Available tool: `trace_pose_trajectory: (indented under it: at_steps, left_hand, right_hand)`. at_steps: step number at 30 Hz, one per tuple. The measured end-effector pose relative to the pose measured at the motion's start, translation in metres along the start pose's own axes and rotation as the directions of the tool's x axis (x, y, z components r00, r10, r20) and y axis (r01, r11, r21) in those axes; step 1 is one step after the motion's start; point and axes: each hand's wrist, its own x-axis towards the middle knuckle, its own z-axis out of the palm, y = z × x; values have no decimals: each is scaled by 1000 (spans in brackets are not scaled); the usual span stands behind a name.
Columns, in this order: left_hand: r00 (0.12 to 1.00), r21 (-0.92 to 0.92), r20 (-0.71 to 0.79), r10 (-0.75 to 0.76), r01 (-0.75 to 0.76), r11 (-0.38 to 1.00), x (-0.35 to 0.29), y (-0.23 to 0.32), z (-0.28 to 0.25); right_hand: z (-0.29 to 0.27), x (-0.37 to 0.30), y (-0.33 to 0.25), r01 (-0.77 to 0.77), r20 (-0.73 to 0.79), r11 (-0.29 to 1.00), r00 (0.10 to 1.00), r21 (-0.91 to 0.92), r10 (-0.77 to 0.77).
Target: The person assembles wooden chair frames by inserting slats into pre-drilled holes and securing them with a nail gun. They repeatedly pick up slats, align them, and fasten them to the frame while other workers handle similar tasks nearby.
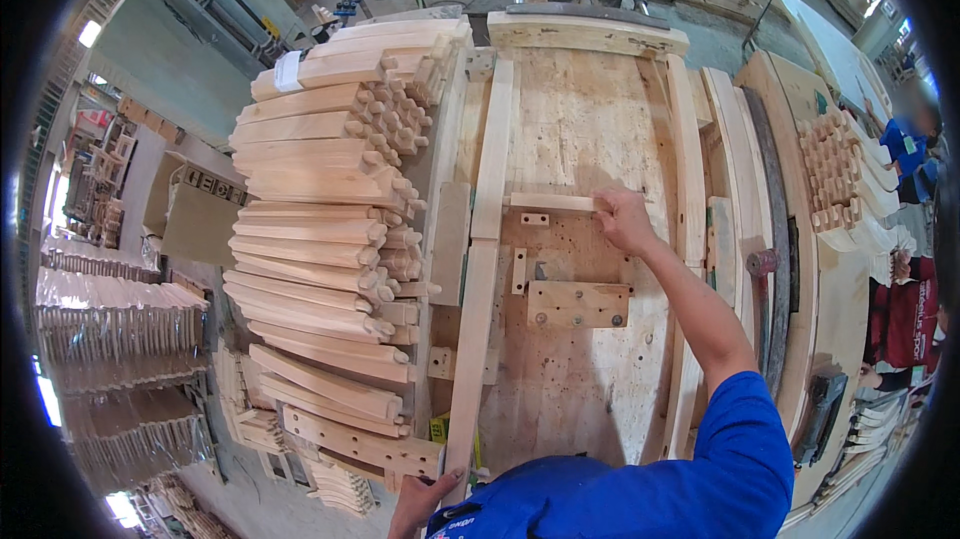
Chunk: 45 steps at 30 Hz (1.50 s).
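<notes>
Blue sleeve (742, 434), slat (552, 202), workbench (590, 119), grey floor (228, 487).

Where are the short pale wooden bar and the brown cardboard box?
Short pale wooden bar (552, 203), head view: middle of its length.
Brown cardboard box (203, 224), head view: one side.

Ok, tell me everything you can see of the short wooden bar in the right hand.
The short wooden bar is pale, straight and slim, apparently bare wood. It runs crosswise over the workbench, just beyond a small block with two dark holes. The right hand grips its right end, hiding that tip. Its left end comes up to the long pale rail; whether they touch is unclear.
</notes>
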Motion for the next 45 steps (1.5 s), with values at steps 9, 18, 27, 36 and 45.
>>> trace_pose_trajectory:
  at_steps: [9,18,27,36,45]
  left_hand:
    - [987,291,120,-110,71,954,-8,12,-13]
    - [987,364,136,-83,28,931,-2,20,-20]
    - [990,207,141,26,-56,977,-9,-33,-33]
    - [974,111,49,219,-223,968,-55,0,-62]
    - [837,208,134,530,-547,811,-37,80,-47]
  right_hand:
    - [13,5,-24,75,61,991,996,-110,-69]
    - [11,5,-38,127,124,942,988,-310,-92]
    - [16,59,-232,202,83,960,972,192,-221]
    - [33,76,-312,539,168,834,839,-123,-517]
    - [19,63,-317,574,-85,807,819,139,-568]
